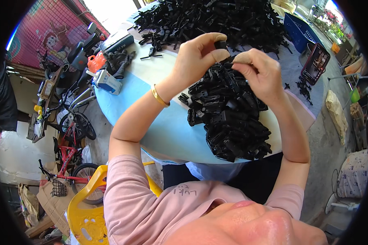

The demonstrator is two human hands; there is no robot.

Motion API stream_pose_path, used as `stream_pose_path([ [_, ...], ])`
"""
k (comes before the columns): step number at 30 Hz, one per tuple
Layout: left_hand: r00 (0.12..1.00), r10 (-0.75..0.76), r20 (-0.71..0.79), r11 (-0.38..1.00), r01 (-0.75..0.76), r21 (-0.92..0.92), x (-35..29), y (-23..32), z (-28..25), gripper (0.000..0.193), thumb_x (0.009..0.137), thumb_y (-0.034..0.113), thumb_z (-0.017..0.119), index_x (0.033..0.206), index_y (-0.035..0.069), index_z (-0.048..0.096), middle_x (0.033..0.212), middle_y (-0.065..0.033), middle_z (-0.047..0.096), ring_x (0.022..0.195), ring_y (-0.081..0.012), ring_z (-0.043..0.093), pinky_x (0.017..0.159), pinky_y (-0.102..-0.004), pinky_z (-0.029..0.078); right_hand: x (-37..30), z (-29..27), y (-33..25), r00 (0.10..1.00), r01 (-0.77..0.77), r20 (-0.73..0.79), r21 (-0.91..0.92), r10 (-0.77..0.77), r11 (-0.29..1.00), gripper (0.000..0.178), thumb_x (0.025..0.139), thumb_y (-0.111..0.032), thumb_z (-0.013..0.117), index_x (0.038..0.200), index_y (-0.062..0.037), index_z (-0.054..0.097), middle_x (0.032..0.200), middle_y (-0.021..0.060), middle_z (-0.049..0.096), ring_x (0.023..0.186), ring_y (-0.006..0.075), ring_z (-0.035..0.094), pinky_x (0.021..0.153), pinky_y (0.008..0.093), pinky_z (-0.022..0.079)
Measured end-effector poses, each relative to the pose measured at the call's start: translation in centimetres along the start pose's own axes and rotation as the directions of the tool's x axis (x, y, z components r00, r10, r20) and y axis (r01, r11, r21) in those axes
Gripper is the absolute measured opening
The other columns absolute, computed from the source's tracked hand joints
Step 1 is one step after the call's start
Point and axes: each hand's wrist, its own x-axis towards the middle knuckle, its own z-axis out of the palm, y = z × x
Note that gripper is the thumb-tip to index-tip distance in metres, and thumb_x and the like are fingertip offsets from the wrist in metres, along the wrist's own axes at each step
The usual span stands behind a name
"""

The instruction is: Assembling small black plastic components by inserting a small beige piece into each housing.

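My left hand, with a gold bangle at its wrist, pinches a small black plastic part between thumb and fingers. Close on its right, my right hand has thumb and fingertips pressed together; whatever lies in that pinch is too small to make out. Beige wraps cover some fingertips on both hands. Just below the hands, a heap of black plastic parts reaches toward the table's near edge. Beyond them spreads a larger pile of similar black pieces.
The round table has a pale blue and cream cover. At its left lie a blue-white carton, dark gloves and an orange bag. On the right stand a phone and a blue basket. A yellow chair is beside me.
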Motion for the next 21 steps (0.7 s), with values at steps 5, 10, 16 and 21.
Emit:
stream_pose_path([
  [5, 0.999, 0.047, -0.002, 0.995, -0.047, 0.089, -1.6, 2.5, 1.0, 0.047, 0.077, 0.006, 0.064, 0.12, 0.0, 0.048, 0.095, -0.0073, 0.061, 0.082, -0.0097, 0.057, 0.074, -0.0252, 0.048, -0.4, 0.2, -0.7, 0.973, -0.228, 0.014, 0.217, 0.231, 0.949, 0.012, 0.076, -0.003, 0.066, 0.083, -0.0002, 0.057, 0.076, 0.0044, 0.061, 0.067, 0.0083, 0.057, 0.06, 0.0201, 0.046],
  [10, 0.989, 0.097, 0.11, 0.928, -0.13, 0.35, -2.4, 3.4, 2.3, 0.059, 0.075, 0.001, 0.065, 0.128, 0.003, 0.04, 0.107, -0.0066, 0.056, 0.095, -0.0128, 0.055, 0.086, -0.0281, 0.046, -0.5, 0.3, -0.5, 0.892, -0.45, 0.148, 0.405, 0.428, 0.796, 0.017, 0.077, -0.004, 0.067, 0.088, -0.002, 0.053, 0.078, 0.0005, 0.058, 0.075, 0.0064, 0.058, 0.067, 0.0192, 0.047],
  [16, 1.0, 0.018, 0.003, 1.0, -0.018, 0.013, -1.9, 2.6, 2.0, 0.047, 0.078, 0.004, 0.062, 0.117, 0.0, 0.036, 0.098, -0.0159, 0.059, 0.086, -0.0188, 0.06, 0.075, -0.0302, 0.049, 0.1, -0.5, -0.4, 0.862, -0.491, 0.111, 0.425, 0.495, 0.76, 0.011, 0.084, -0.011, 0.059, 0.092, -0.0041, 0.055, 0.072, -0.0011, 0.054, 0.059, 0.0003, 0.045, 0.051, 0.0142, 0.036],
  [21, 0.992, -0.113, 0.062, 0.954, 0.125, -0.271, -1.6, 2.1, 1.8, 0.034, 0.083, 0.004, 0.056, 0.109, -0.003, 0.035, 0.091, -0.01, 0.056, 0.078, -0.0107, 0.055, 0.069, -0.0243, 0.048, -0.2, 0.0, -0.4, 0.747, -0.648, 0.285, 0.517, 0.601, 0.56, 0.014, 0.09, -0.016, 0.05, 0.094, -0.0033, 0.056, 0.067, -0.0018, 0.05, 0.05, 0.0004, 0.034, 0.044, 0.0146, 0.025],
])
